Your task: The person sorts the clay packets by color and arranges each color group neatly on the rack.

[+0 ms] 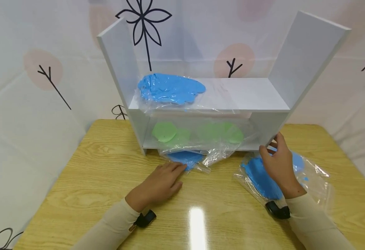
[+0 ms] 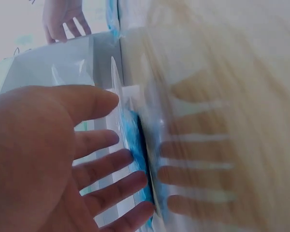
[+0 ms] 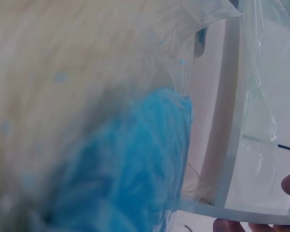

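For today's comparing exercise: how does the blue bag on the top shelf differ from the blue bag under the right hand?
The top-shelf bag lies on the white shelf, untouched; the table bag lies on the wooden table with the right hand over it. The top-shelf bag shows whole; the hand covers part of the table bag. Both are clear plastic holding something blue.
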Tool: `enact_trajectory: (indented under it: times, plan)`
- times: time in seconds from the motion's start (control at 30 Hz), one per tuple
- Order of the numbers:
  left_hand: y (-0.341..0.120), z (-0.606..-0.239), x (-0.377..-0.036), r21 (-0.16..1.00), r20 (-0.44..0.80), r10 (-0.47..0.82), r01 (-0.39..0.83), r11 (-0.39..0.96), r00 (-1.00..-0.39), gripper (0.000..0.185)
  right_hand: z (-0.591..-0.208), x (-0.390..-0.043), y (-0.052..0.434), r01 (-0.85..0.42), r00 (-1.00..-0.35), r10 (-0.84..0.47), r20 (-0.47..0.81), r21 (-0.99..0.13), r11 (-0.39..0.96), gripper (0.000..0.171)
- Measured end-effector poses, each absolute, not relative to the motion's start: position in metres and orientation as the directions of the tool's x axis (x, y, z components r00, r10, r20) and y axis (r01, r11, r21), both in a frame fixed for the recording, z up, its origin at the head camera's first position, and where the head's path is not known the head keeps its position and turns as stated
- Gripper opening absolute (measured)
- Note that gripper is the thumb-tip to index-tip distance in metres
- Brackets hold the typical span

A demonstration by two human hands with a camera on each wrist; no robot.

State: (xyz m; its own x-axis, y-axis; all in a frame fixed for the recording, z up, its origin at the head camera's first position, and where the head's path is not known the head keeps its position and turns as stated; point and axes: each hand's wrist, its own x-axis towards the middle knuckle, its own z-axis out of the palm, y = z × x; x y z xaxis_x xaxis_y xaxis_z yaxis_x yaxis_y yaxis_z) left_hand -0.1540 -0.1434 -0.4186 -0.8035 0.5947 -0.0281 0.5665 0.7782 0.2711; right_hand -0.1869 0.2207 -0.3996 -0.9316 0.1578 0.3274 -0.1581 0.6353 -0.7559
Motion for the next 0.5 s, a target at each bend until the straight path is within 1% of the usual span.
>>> enact_trajectory:
  times: [0.3, 0.5]
  plan:
    - [-0.1444, -0.4191, -0.1518, 0.198, 0.019, 0.619, 0.610, 0.767, -0.785, 0.049, -0.3993, -0.1878, 0.2202, -0.160, -0.934, 0.152, 0.324, -0.757, 0.634, 0.064]
    - [-0.1451, -0.4208, -0.1509, 0.158, 0.014, 0.635, 0.628, 0.762, -0.773, 0.043, -0.3995, -0.1872, 0.2213, -0.154, -0.935, 0.155, 0.319, -0.758, 0.634, 0.064]
